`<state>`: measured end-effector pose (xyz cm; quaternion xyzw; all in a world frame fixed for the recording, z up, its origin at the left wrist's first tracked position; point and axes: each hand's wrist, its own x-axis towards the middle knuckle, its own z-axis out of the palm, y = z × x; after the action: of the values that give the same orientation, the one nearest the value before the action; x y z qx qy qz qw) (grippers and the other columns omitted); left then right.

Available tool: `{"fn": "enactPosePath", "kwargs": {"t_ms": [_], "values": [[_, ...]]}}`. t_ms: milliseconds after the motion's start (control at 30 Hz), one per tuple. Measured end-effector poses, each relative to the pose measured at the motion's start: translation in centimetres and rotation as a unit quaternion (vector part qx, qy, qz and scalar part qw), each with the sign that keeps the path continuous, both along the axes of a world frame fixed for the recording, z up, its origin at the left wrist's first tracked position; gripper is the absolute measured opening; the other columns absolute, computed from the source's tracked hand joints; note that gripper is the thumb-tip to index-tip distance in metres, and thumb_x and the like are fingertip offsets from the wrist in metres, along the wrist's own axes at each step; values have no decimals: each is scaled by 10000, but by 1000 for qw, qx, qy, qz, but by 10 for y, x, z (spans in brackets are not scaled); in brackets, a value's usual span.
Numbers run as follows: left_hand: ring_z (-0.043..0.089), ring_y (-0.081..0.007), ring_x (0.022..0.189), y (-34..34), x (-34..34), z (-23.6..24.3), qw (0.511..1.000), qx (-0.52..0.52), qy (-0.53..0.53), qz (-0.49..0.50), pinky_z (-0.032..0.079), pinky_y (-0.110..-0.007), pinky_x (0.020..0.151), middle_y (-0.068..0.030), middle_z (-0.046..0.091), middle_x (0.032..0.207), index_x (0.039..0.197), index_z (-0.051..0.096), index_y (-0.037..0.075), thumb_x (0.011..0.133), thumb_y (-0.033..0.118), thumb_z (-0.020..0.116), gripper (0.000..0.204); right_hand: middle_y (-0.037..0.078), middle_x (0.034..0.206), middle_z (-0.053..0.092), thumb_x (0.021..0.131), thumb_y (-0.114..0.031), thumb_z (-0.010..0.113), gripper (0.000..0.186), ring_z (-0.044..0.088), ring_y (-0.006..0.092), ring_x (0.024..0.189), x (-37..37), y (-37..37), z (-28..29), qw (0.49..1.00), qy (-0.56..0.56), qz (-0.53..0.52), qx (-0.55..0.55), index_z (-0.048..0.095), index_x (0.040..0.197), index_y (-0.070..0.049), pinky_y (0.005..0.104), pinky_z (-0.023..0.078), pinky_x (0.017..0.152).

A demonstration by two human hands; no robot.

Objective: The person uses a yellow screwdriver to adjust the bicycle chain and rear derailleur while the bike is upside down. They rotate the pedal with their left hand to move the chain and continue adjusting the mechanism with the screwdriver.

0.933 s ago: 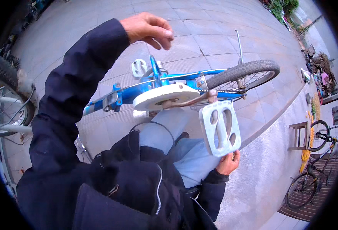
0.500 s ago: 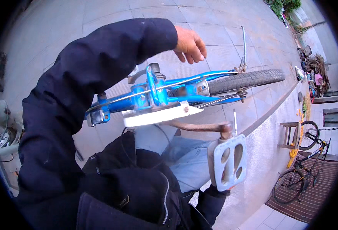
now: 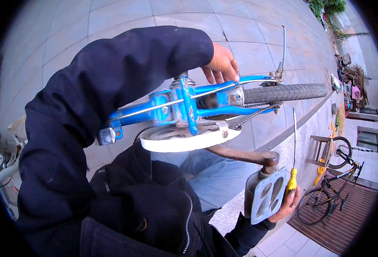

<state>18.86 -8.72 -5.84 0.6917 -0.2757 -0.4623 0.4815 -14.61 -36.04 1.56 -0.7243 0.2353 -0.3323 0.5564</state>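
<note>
Grey paving slabs fill the outdoor ground, with a kerb running off to the right. Seen from above, a person in a dark jacket and jeans bends over a small blue bike [image 3: 206, 100] held across the lap.

Left hand [image 3: 221, 64]: reaches over the bike, fingers curled down onto the upper frame tube just ahead of the rear tyre [image 3: 285, 91]. It looks like a loose steadying hold, not a tight grip.

Right hand [image 3: 288, 201]: low at near right, partly hidden behind a pale grey pedal [image 3: 266, 195]. Its fingers wrap the pedal's far edge and also pinch a screwdriver [image 3: 292, 171] with a yellow handle, shaft pointing up.

Bike: lies across the middle of the view, rear wheel to the right. A white chain guard [image 3: 189, 139] sits under the frame, and a rusty crank [image 3: 240, 155] runs from it to the pedal.

Handling, as a judgement: the steel frame is stiff and fairly heavy, best held by its tubes. The pedal spins freely, so it gives poor purchase. The chain may be greasy, and the guard is thin plastic, likely to flex.

Far right: a wooden stool [image 3: 319, 150] and a parked black bicycle [image 3: 326, 197].
</note>
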Motion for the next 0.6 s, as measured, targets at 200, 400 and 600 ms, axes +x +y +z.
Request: {"fn": "enactPosePath", "kwargs": {"t_ms": [200,400,600], "values": [[530,-294,1100,-12,4,-5,998,29,-12,-62,462,-397,894,-216,452,1272,1326,371,35,814,405,602,673,85,912,514,817,-224,603,349,499,123,720,-1,-3,0,997,30,52,-50,501,1077,-14,199,412,607],[561,-239,1030,-16,10,-18,996,15,71,-49,485,-383,825,-139,531,1195,1292,429,84,865,331,551,508,89,880,508,813,-286,595,387,490,139,717,5,-14,5,995,30,33,-94,490,1046,4,208,396,625],[576,-244,999,-14,12,-20,1000,-11,-6,6,500,-380,803,-121,549,1188,1294,447,133,861,275,560,470,99,926,521,818,-296,615,433,537,139,779,17,-13,13,998,-13,45,-34,468,1092,6,178,442,651]]}}
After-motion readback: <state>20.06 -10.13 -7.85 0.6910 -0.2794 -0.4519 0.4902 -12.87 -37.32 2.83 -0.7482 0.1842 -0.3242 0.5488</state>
